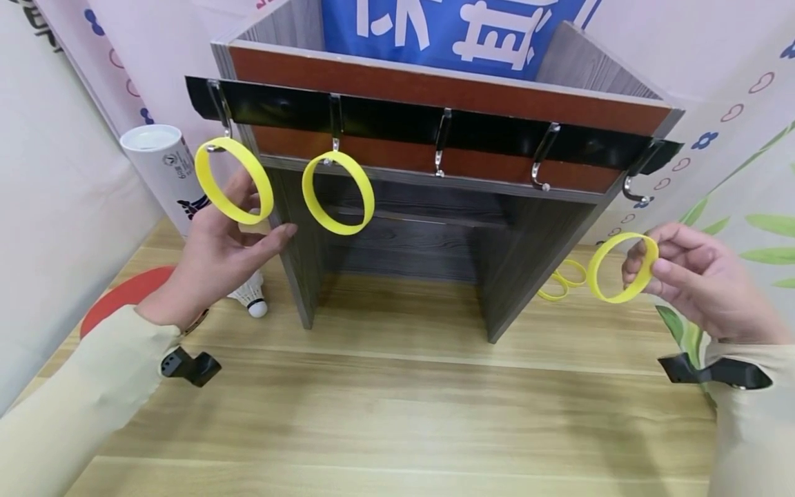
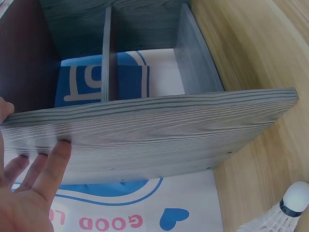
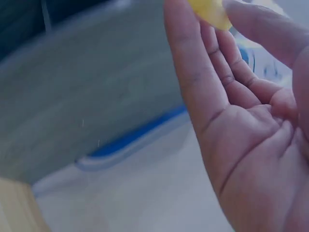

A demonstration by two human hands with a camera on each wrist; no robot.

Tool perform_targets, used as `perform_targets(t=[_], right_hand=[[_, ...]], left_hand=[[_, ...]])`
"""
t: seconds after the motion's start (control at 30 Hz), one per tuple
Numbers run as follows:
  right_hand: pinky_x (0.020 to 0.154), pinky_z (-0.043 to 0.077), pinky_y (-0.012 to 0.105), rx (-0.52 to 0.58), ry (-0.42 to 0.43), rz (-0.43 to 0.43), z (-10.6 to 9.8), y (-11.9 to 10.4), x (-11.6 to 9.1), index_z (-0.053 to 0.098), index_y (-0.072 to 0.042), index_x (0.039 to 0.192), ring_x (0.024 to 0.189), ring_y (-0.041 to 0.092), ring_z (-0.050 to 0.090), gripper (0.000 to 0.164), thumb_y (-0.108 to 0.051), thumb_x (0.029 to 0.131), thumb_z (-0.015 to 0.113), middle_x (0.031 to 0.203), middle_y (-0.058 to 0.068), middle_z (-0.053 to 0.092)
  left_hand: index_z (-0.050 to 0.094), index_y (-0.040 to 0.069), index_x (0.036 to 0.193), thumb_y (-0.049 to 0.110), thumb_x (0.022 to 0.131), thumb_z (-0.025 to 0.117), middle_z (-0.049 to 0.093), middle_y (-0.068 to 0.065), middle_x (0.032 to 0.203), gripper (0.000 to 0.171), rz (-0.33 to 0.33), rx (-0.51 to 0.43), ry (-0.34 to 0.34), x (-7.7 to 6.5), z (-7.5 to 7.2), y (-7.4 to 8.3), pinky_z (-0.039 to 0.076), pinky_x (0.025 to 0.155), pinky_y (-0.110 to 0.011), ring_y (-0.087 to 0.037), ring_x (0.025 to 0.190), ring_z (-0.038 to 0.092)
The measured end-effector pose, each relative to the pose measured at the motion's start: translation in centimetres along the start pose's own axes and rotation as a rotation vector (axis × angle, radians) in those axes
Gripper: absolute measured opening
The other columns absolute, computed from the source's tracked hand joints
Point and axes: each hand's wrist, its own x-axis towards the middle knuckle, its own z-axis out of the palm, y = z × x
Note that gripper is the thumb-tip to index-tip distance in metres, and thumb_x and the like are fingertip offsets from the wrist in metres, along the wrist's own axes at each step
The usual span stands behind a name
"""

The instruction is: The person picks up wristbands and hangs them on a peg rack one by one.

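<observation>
My right hand (image 1: 708, 283) pinches a yellow ring (image 1: 591, 269) between thumb and fingers, to the right of a grey wooden shelf (image 1: 546, 241). In the right wrist view a bit of the yellow ring (image 3: 212, 13) shows at the fingertips. My left hand (image 1: 217, 241) holds the shelf's left side panel (image 2: 145, 130), thumb at the front edge and fingers against the outer face. A black rail with metal hooks (image 1: 385, 124) runs across the shelf's top front. One yellow ring (image 1: 263, 186) hangs on the leftmost hook, another yellow ring (image 1: 368, 193) on the second.
Two yellow rings (image 1: 553, 295) lie on the wooden table (image 1: 385, 421) behind my right hand. A white tube (image 1: 152, 159), a shuttlecock (image 1: 254, 297) and a red paddle (image 1: 118, 300) are at the left. A patterned wall covering stands behind the shelf.
</observation>
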Motion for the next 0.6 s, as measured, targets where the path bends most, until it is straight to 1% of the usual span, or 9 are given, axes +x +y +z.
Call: perform_targets(t=[0.13,0.2,0.27,0.4,0.47,0.6], right_hand=[[0.097,0.064,0.038,-0.055,-0.059,-0.042,2.9,-0.6,1.2,0.049,0.019,0.126,0.111,0.035,0.071,0.033,0.024,0.101,0.027,0.119,0.029,0.069],[0.095,0.064,0.036,-0.107,-0.054,-0.064,4.4,-0.8,1.8,0.049,0.018,0.124,0.108,0.033,0.071,0.03,0.024,0.101,0.031,0.117,0.028,0.07],[0.094,0.064,0.034,-0.161,-0.035,-0.088,5.8,-0.9,2.3,0.049,0.018,0.122,0.105,0.032,0.071,0.028,0.024,0.1,0.035,0.114,0.027,0.07],[0.089,0.065,0.03,-0.328,0.071,-0.109,8.6,-0.9,3.2,0.051,0.018,0.117,0.099,0.029,0.073,0.023,0.025,0.097,0.044,0.107,0.025,0.072],[0.088,0.065,0.029,-0.386,0.108,-0.12,9.8,-0.6,3.7,0.052,0.018,0.115,0.098,0.028,0.073,0.021,0.025,0.095,0.049,0.105,0.025,0.072],[0.086,0.066,0.03,-0.422,0.136,-0.179,12.2,0.5,5.0,0.053,0.017,0.113,0.096,0.028,0.075,0.021,0.026,0.093,0.054,0.103,0.023,0.073]], left_hand=[[0.051,0.004,0.145,-0.01,0.087,0.076,0.057,0.017,0.125,0.065,-0.007,-0.002,-0.002,-0.1,0.0,0.0,0.058,0.078,-0.007,-0.003,0.109,0.06],[0.051,0.006,0.146,-0.009,0.087,0.076,0.057,0.015,0.125,0.066,-0.011,-0.002,-0.002,-0.1,0.0,0.1,0.058,0.078,-0.007,-0.004,0.109,0.06],[0.051,0.007,0.147,-0.008,0.087,0.076,0.058,0.014,0.124,0.067,-0.014,0.001,-0.002,-0.1,0.0,0.1,0.058,0.077,-0.007,-0.004,0.109,0.06],[0.05,0.009,0.149,-0.008,0.087,0.077,0.059,0.015,0.124,0.07,-0.01,0.004,-0.001,-0.1,-0.1,0.0,0.058,0.077,-0.007,-0.004,0.108,0.062],[0.05,0.009,0.149,-0.008,0.087,0.077,0.059,0.015,0.123,0.07,-0.011,0.003,-0.002,-0.1,-0.1,0.0,0.058,0.077,-0.007,-0.004,0.107,0.062],[0.05,0.01,0.149,-0.007,0.088,0.077,0.061,0.008,0.124,0.069,-0.017,0.007,-0.002,-0.1,0.0,0.1,0.058,0.077,-0.007,-0.003,0.108,0.062]])
